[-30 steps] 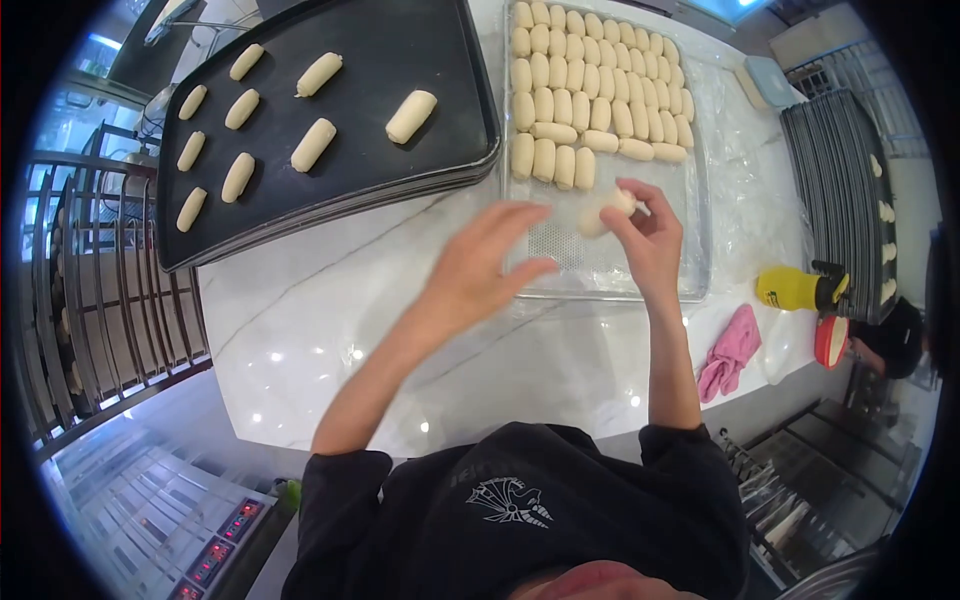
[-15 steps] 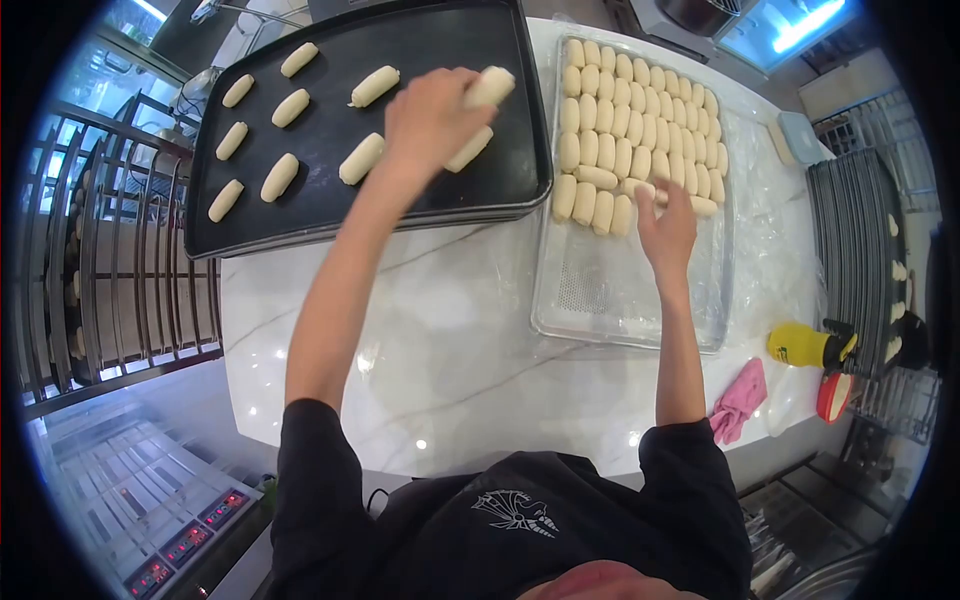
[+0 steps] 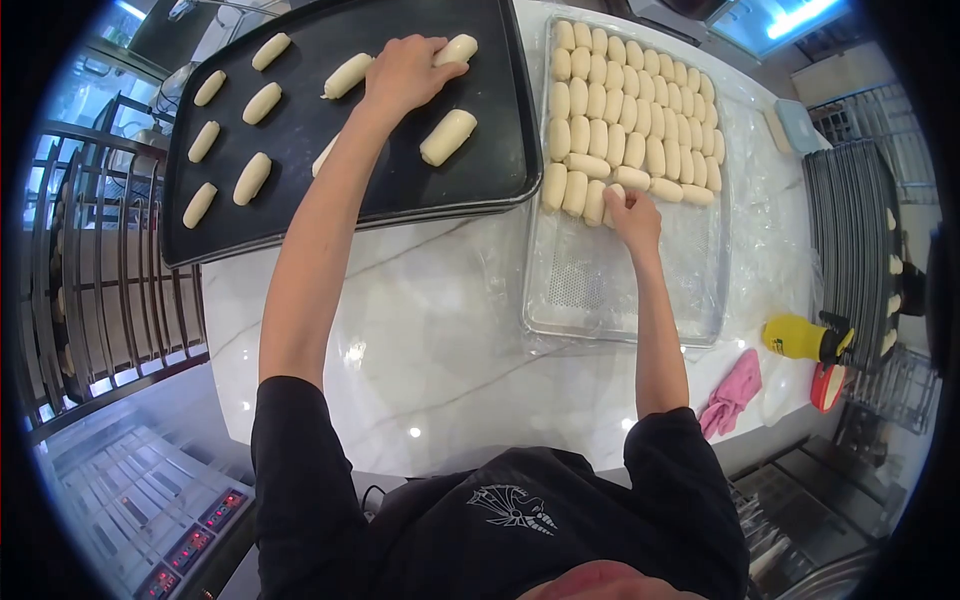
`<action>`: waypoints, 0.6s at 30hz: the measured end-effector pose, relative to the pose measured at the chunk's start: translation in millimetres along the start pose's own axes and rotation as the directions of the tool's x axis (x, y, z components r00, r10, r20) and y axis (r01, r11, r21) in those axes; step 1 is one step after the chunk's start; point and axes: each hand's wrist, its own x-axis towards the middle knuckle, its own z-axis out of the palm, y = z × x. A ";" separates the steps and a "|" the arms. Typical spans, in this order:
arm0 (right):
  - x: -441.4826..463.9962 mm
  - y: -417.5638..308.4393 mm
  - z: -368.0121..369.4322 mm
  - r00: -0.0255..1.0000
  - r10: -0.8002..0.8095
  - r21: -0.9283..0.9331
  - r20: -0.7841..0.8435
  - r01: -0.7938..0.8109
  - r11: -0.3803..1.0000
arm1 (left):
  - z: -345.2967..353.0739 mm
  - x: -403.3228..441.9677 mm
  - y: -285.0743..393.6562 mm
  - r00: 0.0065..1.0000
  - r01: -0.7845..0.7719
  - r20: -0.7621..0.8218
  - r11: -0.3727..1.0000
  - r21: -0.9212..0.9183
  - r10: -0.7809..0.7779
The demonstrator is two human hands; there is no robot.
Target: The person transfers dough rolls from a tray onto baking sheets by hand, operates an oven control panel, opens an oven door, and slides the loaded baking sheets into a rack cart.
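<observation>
The left hand (image 3: 405, 75) is grasping the far dough roll (image 3: 457, 49) by its left end, at the far right part of the dark tray (image 3: 290, 165); whether this roll rests on the tray, I cannot tell. If the thumb and fingers press too strongly, the soft-looking dough may be dented, and if it sticks to the skin, it could turn crooked at release. The near-right roll (image 3: 448, 138) lies a little nearer to the person, so a careless drop might leave these two too close. The left forearm (image 3: 315, 240) passes over the partly hidden roll (image 3: 322, 158), and a lowered arm could push it. On the pale tray (image 3: 578, 287) at right, the right hand (image 3: 635, 215) has its fingers at the row-end roll (image 3: 612, 192); whether they pinch it, I cannot tell. Because the packed rolls (image 3: 629, 108) lie so tightly, a hasty pull could drag a neighbour along.
</observation>
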 end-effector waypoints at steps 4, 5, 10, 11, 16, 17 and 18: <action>1.0 3.1 -5.6 1.000 0.011 0.210 0.011 -0.013 0.978 | -0.6 -5.3 -4.0 0.994 -0.050 -0.087 0.990 0.131 0.062; -1.4 2.0 -8.2 0.999 -0.034 0.208 -0.019 0.037 0.977 | -2.4 -7.0 -7.4 0.993 -0.048 -0.108 0.997 0.056 0.054; -21.7 -4.5 -14.2 0.947 -0.285 0.148 -0.149 0.307 0.940 | -23.3 -39.8 2.7 0.958 -0.083 -0.285 0.979 -0.187 0.027; -26.9 -4.9 -14.1 0.916 -0.360 0.119 -0.180 0.383 0.916 | -29.9 -55.9 11.7 0.938 -0.106 -0.347 0.967 -0.230 0.020; -75.6 -14.9 -28.8 0.840 -0.502 -0.082 -0.206 0.497 0.864 | -42.2 -159.6 78.0 0.988 -0.146 -0.126 0.815 -0.560 0.091; -85.7 -18.9 -34.8 0.858 -0.474 0.039 -0.197 0.490 0.871 | -38.5 -177.4 88.7 0.991 -0.132 -0.058 0.788 -0.601 0.122; -95.3 -24.2 -42.3 0.871 -0.455 0.156 -0.184 0.483 0.862 | -32.4 -194.2 97.9 0.989 -0.112 0.004 0.760 -0.640 0.148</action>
